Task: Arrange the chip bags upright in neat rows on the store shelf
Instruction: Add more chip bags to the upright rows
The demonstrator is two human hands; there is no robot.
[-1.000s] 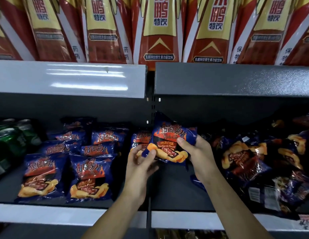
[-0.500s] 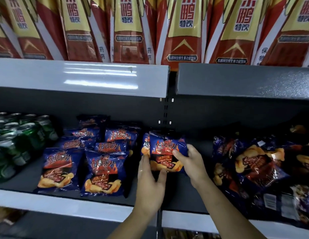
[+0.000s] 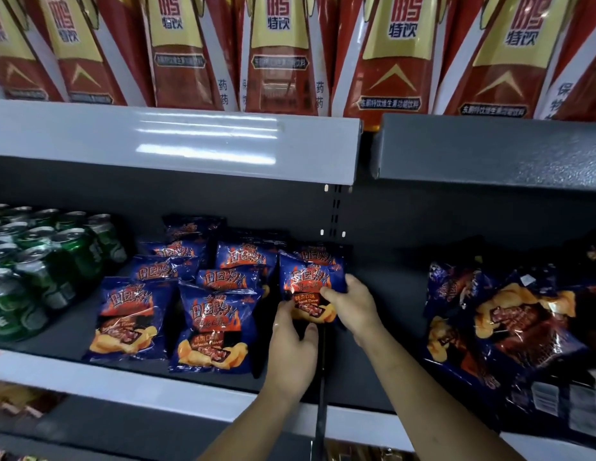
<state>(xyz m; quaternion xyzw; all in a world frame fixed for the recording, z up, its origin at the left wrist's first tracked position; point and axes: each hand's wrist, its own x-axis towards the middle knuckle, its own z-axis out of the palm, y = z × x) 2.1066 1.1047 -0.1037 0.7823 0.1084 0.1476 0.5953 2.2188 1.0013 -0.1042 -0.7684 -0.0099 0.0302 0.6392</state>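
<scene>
The left hand (image 3: pixel 291 341) and right hand (image 3: pixel 354 312) hold one chip bag (image 3: pixel 308 281), fingers (image 3: pixel 285 314) curled on its lower sides. It looks light, puffy and easy to crush, so grip the edges softly.

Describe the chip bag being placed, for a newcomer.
On the middle shelf, right of the green cans, stand rows of blue chip bags. The held bag fronts the rightmost row. Only it is held by the left hand and right hand.

"特饮" on red cartons (image 3: pixel 403 61); "Barbecue Flavor" on chip bags (image 3: pixel 210 327).
</scene>
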